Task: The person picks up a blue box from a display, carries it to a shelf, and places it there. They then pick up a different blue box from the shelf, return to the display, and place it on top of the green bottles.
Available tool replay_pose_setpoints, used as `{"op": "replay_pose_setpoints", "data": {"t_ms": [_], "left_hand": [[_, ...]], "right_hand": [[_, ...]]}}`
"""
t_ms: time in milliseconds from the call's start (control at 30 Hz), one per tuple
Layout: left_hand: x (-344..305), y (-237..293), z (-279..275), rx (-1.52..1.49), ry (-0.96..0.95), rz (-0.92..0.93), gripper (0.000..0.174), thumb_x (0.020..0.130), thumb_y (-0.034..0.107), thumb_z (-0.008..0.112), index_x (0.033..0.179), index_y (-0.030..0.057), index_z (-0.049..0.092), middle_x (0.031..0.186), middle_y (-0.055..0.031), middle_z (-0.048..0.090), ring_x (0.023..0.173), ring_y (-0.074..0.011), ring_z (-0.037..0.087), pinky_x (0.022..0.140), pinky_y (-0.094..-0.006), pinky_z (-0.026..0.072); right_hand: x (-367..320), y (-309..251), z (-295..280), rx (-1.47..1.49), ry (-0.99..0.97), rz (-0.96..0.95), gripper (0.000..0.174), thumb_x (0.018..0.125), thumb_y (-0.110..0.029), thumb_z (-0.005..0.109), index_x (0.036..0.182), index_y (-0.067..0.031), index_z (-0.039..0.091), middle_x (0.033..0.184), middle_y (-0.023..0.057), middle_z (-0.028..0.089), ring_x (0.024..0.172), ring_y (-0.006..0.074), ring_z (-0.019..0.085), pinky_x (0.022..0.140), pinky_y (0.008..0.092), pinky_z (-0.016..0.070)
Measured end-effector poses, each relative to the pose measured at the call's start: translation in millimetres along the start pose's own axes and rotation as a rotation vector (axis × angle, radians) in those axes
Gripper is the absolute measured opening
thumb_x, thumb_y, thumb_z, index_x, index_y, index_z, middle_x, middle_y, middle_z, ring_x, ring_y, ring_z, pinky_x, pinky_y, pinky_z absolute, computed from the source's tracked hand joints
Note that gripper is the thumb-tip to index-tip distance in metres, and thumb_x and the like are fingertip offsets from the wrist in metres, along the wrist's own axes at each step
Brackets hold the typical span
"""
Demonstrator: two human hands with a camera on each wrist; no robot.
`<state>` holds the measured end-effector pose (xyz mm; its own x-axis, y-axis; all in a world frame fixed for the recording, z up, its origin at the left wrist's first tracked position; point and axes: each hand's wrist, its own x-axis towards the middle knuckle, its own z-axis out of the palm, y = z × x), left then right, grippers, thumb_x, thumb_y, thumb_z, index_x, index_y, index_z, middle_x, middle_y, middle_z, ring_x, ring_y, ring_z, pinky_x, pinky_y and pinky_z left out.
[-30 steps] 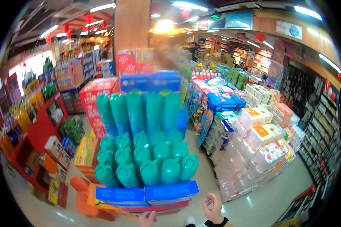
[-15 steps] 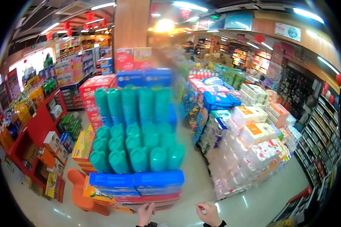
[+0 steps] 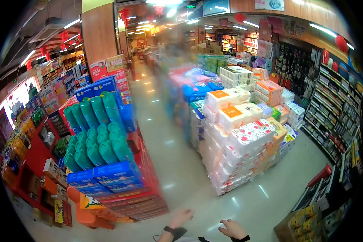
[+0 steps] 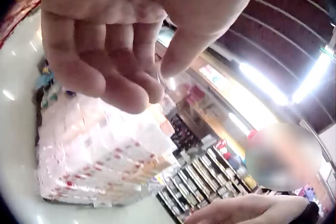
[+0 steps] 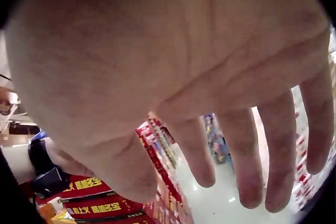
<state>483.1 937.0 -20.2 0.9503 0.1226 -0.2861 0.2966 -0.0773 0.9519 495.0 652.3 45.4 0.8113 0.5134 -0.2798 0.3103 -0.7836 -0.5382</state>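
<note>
My left hand hangs over the aisle floor with nothing in it, its fingers loosely bent in the left wrist view. To its right is my right hand, also holding nothing; in the right wrist view its fingers are spread and nearly straight. Nearest the left hand is a stack of red cartons, apart from it. Blue boxes and rows of teal bottles stand on that stack. Ahead of the right hand rises a large pile of wrapped paper packs.
A tiled aisle runs between the two displays. An orange chair is tucked against the cartons on the left. Tall shelves line the right side, with a box of yellow cans lower down. A wooden pillar stands behind the bottles.
The head view has turned right, so the teal bottle display has shifted left and the aisle has opened up. The left hand has moved away from the cartons' front edge. The right hand's fingers have straightened.
</note>
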Motion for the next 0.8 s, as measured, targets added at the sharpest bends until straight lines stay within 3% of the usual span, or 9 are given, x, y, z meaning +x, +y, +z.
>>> {"op": "replay_pose_setpoints", "data": {"t_ms": [100, 200, 300, 500, 667, 800], "left_hand": [[4, 21, 68, 0.088, -0.218, -0.007, 0.033, 0.094, 0.031, 0.058, 0.097, -0.0016, 0.065, 0.08, -0.0053, 0.066, 0.072, -0.012, 0.062, 0.067, -0.0271, 0.0503], [5, 40, 128, 0.185, -0.35, 0.001, 0.037, 0.094, 0.034, 0.055, 0.099, -0.0012, 0.065, 0.08, -0.0066, 0.066, 0.071, -0.0131, 0.062, 0.068, -0.028, 0.0511], [14, 40, 180, 0.213, -0.476, 0.051, 0.035, 0.093, 0.033, 0.056, 0.097, -0.0006, 0.065, 0.078, -0.0062, 0.066, 0.069, -0.0126, 0.061, 0.066, -0.0276, 0.0509], [18, 68, 245, 0.258, -0.658, 0.144, 0.031, 0.093, 0.029, 0.057, 0.096, -0.0004, 0.064, 0.078, -0.0062, 0.065, 0.07, -0.0131, 0.061, 0.063, -0.0289, 0.0509], [23, 47, 291, 0.163, -0.725, 0.049, 0.03, 0.093, 0.028, 0.057, 0.096, -0.0008, 0.063, 0.078, -0.0067, 0.064, 0.07, -0.0137, 0.061, 0.065, -0.0285, 0.0508], [16, 66, 334, 0.193, -0.809, -0.043, 0.029, 0.094, 0.027, 0.056, 0.095, -0.0004, 0.063, 0.078, -0.006, 0.064, 0.071, -0.0125, 0.06, 0.065, -0.0264, 0.0501]], "right_hand": [[-52, 30, -15, 0.141, 0.165, 0.015, 0.043, 0.09, -0.028, 0.061, 0.125, -0.0044, 0.057, 0.123, 0.021, 0.06, 0.116, 0.0368, 0.055, 0.099, 0.0434, 0.0434], [-88, 87, 3, 0.186, 0.151, 0.223, 0.044, 0.091, -0.029, 0.06, 0.127, -0.0041, 0.056, 0.126, 0.0216, 0.058, 0.118, 0.0368, 0.054, 0.1, 0.0435, 0.0424], [-132, 135, 12, 0.269, 0.229, 0.272, 0.047, 0.092, -0.032, 0.058, 0.129, -0.0033, 0.054, 0.131, 0.0222, 0.055, 0.121, 0.0367, 0.052, 0.103, 0.0434, 0.0405], [-187, 151, -20, 0.294, 0.31, 0.415, 0.048, 0.093, -0.032, 0.056, 0.131, -0.0025, 0.053, 0.132, 0.0231, 0.053, 0.125, 0.0371, 0.048, 0.107, 0.043, 0.0352], [-202, 157, -28, 0.329, 0.395, 0.439, 0.05, 0.093, -0.034, 0.056, 0.131, -0.0032, 0.053, 0.132, 0.0236, 0.053, 0.124, 0.0376, 0.048, 0.107, 0.0431, 0.035], [-216, 153, -33, 0.457, 0.409, 0.511, 0.051, 0.093, -0.036, 0.056, 0.133, -0.0042, 0.052, 0.131, 0.0237, 0.054, 0.124, 0.0381, 0.049, 0.106, 0.0435, 0.036]]}}
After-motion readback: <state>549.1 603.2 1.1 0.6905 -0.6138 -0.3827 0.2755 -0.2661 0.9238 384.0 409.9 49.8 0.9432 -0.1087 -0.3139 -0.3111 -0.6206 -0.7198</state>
